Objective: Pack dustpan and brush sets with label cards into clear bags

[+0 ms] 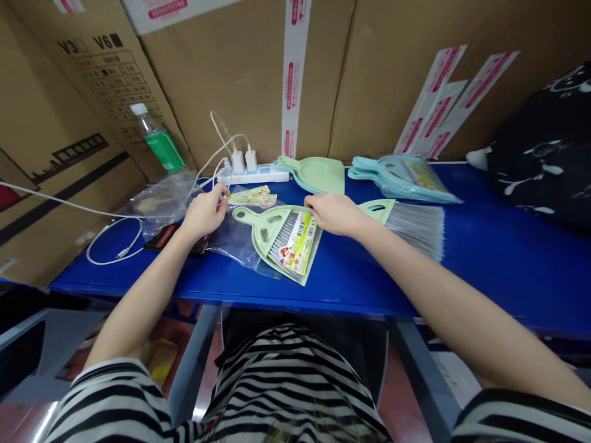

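Note:
A green dustpan [266,229] with a grey-bristled brush [281,241] nested in it lies before me. A yellow-green printed label card [300,251] lies across the bristles. My right hand [335,212] has its fingers closed at the card's upper edge. Under my right wrist is another green brush [415,229] with grey bristles. My left hand [205,212] is closed, its fingertips pinched at the edge of a clear plastic bag [235,246] that lies partly beneath the dustpan. More printed label cards [253,197] rest just right of those fingertips.
Behind are stacked green and blue dustpans [323,175], and a bagged blue dustpan set [406,178]. A white power strip [265,173] with chargers and cables, a green-labelled bottle [159,141], a crumpled bag [164,197] and a dark bag [545,147] surround the blue table [489,271].

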### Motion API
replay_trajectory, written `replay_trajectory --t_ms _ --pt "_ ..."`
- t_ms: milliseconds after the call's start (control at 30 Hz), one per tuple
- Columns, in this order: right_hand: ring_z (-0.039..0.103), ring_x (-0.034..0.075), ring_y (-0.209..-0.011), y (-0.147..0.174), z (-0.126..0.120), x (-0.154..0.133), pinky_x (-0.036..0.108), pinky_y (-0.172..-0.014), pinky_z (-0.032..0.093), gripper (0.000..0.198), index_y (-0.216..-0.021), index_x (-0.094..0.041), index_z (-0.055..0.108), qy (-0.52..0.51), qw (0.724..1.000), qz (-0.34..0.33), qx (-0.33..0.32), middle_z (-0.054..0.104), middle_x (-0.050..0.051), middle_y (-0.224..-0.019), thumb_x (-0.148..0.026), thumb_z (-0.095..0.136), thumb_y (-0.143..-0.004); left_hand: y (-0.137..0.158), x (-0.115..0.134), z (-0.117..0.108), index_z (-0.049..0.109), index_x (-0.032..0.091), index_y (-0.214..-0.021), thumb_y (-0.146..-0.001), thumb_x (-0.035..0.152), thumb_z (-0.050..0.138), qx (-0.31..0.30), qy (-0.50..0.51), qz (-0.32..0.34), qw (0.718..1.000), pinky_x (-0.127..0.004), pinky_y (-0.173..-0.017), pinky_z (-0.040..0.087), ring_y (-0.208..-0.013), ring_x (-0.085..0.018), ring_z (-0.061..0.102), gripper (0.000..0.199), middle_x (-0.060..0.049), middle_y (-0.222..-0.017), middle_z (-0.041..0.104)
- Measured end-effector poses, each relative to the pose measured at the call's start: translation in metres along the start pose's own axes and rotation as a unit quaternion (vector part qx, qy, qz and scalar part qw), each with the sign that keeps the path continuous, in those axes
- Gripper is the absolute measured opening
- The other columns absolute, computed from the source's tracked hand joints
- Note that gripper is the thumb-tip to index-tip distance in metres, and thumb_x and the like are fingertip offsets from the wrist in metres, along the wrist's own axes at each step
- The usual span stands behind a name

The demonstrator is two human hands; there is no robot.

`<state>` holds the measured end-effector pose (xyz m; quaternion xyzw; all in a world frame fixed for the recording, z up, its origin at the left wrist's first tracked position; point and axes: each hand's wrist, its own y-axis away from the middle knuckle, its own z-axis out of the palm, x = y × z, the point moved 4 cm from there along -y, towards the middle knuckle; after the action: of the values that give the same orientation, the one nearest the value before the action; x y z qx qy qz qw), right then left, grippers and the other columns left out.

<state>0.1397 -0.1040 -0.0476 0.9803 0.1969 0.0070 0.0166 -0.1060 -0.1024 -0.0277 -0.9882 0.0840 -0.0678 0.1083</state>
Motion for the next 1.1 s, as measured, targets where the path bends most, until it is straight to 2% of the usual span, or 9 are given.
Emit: replay_trajectory --t_ms 233,500,833,1100 --pt "0.064 0.028 -0.107 0.0003 0.0003 -0.0012 0.031 -0.071 0.043 0.036 -0.117 -0.016 0.061 0.017 1.000 -0.012 -0.008 0.067 0.015 -0.122 -0.008 0.037 -0.092 0.0005 0.0011 0.0012 0.054 0.020 -0.119 -0.086 0.018 0.040 -0.011 -0.013 -0.009 1.000 -0.037 -0.081 0.051 -0.081 -0.025 0.068 0.036 -0.005 -0.086 0.072" --pt "0.065 0.027 -0.105 0.0009 -0.0007 -0.0027 0.031 -0.071 0.045 0.037 -0.118 -0.017 0.062 0.024 1.000 -0.013 -0.005 0.067 0.015 -0.121 -0.008 0.037 -0.092 0.0029 0.0057 0.0006 0.056 0.017 -0.122 -0.089 0.021 0.037 -0.024 -0.048 -0.027 0.998 -0.042 -0.085 0.051 -0.095 -0.030 0.068 0.038 -0.009 -0.096 0.073" --pt "0.065 0.026 -0.102 -0.0007 0.0010 -0.0017 0.031 -0.070 0.045 0.038 -0.118 -0.017 0.062 0.025 0.999 -0.024 0.002 0.068 0.014 -0.119 -0.009 0.037 -0.091 0.0023 0.0043 0.0008 0.056 0.020 -0.121 -0.089 0.022 0.037 -0.017 -0.068 -0.015 0.997 -0.039 -0.083 0.053 -0.094 -0.027 0.069 0.038 -0.007 -0.095 0.073" --pt "0.063 0.029 -0.110 0.0010 -0.0008 -0.0025 0.032 -0.074 0.046 0.038 -0.121 -0.016 0.060 0.022 0.999 -0.016 -0.018 0.065 0.015 -0.125 -0.009 0.035 -0.094 0.0035 0.0068 0.0002 0.056 0.017 -0.123 -0.089 0.019 0.038 -0.028 -0.056 -0.022 0.998 -0.040 -0.084 0.052 -0.093 -0.028 0.069 0.039 -0.008 -0.095 0.073"
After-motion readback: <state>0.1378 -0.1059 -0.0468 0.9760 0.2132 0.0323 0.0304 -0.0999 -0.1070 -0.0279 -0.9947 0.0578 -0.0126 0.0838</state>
